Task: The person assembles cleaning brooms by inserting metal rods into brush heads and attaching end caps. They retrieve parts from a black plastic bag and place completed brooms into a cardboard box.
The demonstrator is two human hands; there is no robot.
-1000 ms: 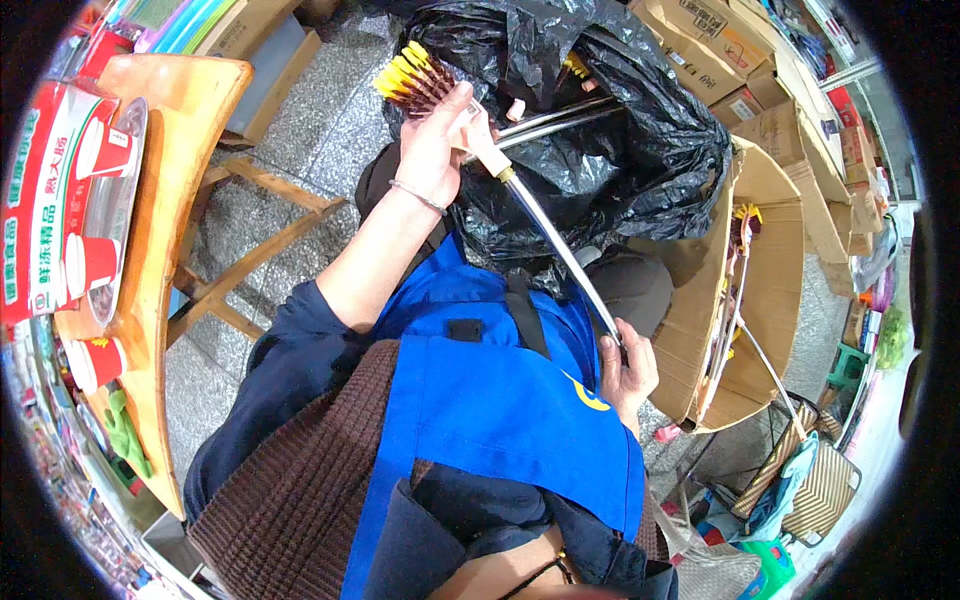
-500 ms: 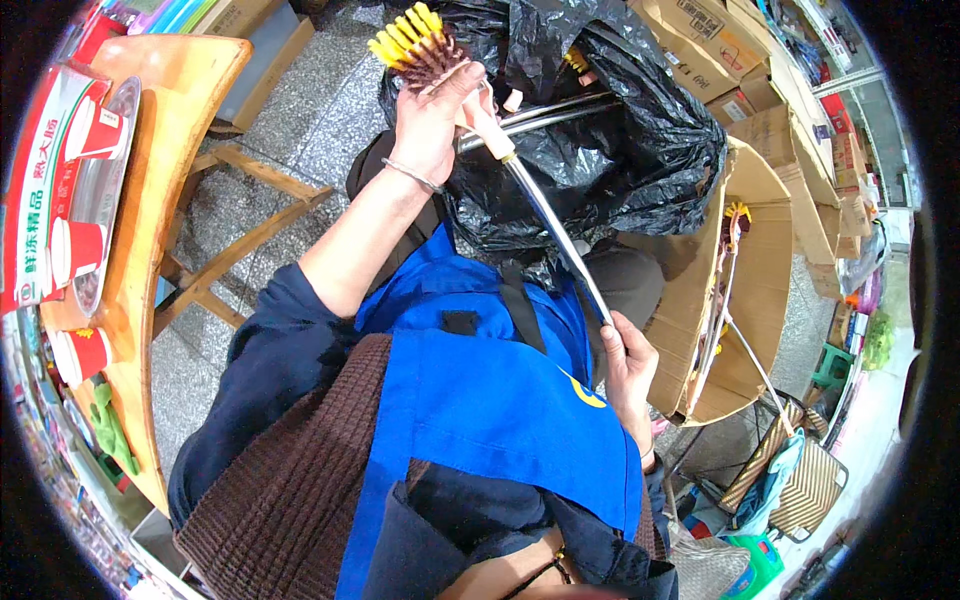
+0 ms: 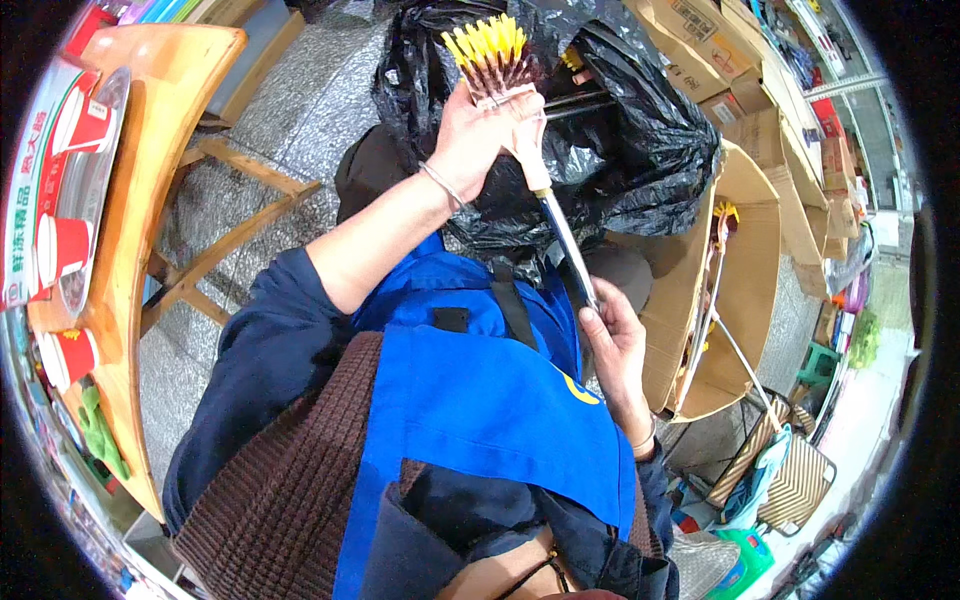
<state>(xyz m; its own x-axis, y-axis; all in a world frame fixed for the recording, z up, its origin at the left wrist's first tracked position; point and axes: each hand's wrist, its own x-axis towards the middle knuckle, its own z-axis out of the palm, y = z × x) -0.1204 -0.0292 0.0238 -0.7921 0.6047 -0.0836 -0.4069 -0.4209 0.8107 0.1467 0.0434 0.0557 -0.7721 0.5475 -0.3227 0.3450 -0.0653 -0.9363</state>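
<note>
The brush (image 3: 540, 190) is being held at its bristled head by the left hand (image 3: 480, 130), fingers wrapped, and at its handle end by the right hand (image 3: 612, 345), fingers pinched shut, over the black bag (image 3: 640, 150), not yet set down.

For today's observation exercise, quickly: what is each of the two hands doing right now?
Left hand: closed around the brush just below its yellow-tipped bristles.
Right hand: fingers closed on the lower end of the brush's handle.
</note>
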